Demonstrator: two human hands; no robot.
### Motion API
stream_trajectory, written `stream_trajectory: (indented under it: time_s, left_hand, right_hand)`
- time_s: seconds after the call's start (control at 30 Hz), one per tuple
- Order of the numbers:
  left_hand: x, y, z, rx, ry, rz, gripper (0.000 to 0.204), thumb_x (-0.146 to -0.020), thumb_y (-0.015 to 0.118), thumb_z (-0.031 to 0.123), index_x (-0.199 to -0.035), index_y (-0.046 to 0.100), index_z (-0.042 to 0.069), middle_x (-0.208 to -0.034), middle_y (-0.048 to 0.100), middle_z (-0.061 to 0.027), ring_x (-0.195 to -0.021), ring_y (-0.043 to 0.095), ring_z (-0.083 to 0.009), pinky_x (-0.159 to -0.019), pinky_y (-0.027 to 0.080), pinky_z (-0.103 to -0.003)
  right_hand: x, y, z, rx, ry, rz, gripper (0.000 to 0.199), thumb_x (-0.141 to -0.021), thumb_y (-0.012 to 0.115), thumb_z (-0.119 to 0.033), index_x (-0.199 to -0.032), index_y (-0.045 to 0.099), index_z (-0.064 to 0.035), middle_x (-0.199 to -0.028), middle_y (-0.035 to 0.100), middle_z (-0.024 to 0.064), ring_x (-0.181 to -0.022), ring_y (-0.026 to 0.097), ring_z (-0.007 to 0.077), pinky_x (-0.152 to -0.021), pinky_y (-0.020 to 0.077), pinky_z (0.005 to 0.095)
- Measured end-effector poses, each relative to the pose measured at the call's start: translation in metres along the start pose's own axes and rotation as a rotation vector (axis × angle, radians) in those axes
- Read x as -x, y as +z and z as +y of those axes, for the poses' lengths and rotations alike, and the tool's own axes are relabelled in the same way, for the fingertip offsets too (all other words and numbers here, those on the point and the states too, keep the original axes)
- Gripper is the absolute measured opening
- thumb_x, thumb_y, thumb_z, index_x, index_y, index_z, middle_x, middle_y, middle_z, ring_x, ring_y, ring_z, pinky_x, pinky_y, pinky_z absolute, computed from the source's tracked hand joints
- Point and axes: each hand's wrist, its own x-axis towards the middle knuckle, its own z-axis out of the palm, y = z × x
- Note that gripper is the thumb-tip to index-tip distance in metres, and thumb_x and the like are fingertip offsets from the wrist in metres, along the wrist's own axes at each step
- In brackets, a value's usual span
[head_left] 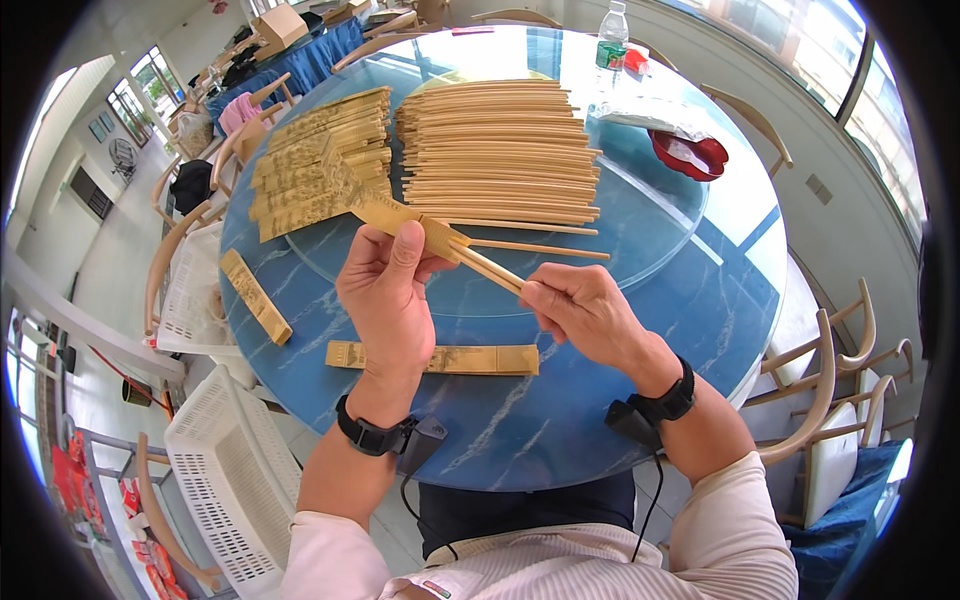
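Observation:
Pinched in my left hand (pixel 388 300) is a printed tan paper chopstick sleeve (pixel 382 212), its mouth facing right. My right hand (pixel 590 315) grips the ends of a pair of wooden chopsticks (pixel 492 270). Their other ends are at the sleeve's mouth and seem to go inside it. Beyond my hands lies a wide row of bare chopsticks (pixel 495 150), with a single loose chopstick (pixel 550 248) nearest me. Left of that row, filled chopstick sleeves (pixel 310 165) overlap in a pile. A flat stack of sleeves (pixel 490 360) lies below my hands, partly behind my left wrist.
Another tan sleeve bundle (pixel 257 297) rests near the left edge of the round blue table (pixel 560 425). At the far right stand a water bottle (pixel 612 45) and a red dish (pixel 688 157) beside a white plastic packet (pixel 650 117). White crates (pixel 225 485) and wooden chairs surround the table.

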Motion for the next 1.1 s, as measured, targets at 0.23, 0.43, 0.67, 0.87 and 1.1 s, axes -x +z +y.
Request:
stream_trajectory:
  time_s: [0.23,0.43,0.67,0.87,1.1]
  left_hand:
    - [0.008,0.01,-0.002,-0.072,-0.046,0.017,0.016,-0.102,0.076,0.015,-0.105,0.07,0.0,-0.095,0.078,-0.009,-0.079,0.076,-0.016,-0.069,0.066,-0.032]
    - [0.016,0.018,-0.009,-0.151,-0.117,-0.024,0.017,-0.098,0.08,0.015,-0.101,0.071,0.0,-0.093,0.079,-0.0133,-0.077,0.077,-0.0174,-0.065,0.064,-0.031]
    - [0.022,0.013,-0.016,-0.255,-0.22,-0.146,0.021,-0.096,0.084,0.02,-0.097,0.073,0.002,-0.088,0.079,-0.0089,-0.072,0.075,-0.0164,-0.06,0.058,-0.028]
    - [0.014,0.016,-0.013,-0.044,-0.231,-0.203,0.029,-0.1,0.079,0.024,-0.117,0.069,0.003,-0.109,0.077,-0.0114,-0.097,0.073,-0.017,-0.078,0.058,-0.031]
    - [0.011,0.019,0.001,0.382,-0.208,-0.274,0.032,-0.111,0.061,0.037,-0.124,0.06,0.008,-0.108,0.068,-0.0053,-0.101,0.065,-0.0189,-0.09,0.053,-0.034]
  right_hand:
    - [-0.001,0.007,0.009,0.004,-0.117,0.087,0.03,-0.114,0.059,-0.024,-0.101,0.072,-0.0002,-0.068,0.055,-0.0023,-0.059,0.049,0.0053,-0.054,0.0419,0.0239]
    - [0.0,0.012,0.014,0.036,-0.167,0.149,0.027,-0.112,0.061,-0.022,-0.1,0.07,0.0008,-0.071,0.054,-0.0019,-0.066,0.049,0.0074,-0.059,0.0431,0.0261]
    - [-0.001,0.011,0.011,0.05,-0.222,0.199,0.022,-0.107,0.067,-0.017,-0.097,0.065,0.0019,-0.07,0.056,0.0101,-0.062,0.051,0.0195,-0.059,0.0462,0.0344]
    - [-0.002,0.015,0.013,0.088,-0.32,0.271,0.019,-0.104,0.07,-0.016,-0.102,0.064,0.0014,-0.074,0.063,0.0171,-0.062,0.057,0.0306,-0.06,0.0486,0.0385]
    - [0.004,0.02,0.006,0.109,-0.261,0.089,0.022,-0.105,0.071,-0.016,-0.115,0.06,0.0006,-0.073,0.062,0.0085,-0.065,0.059,0.0162,-0.061,0.0493,0.0319]
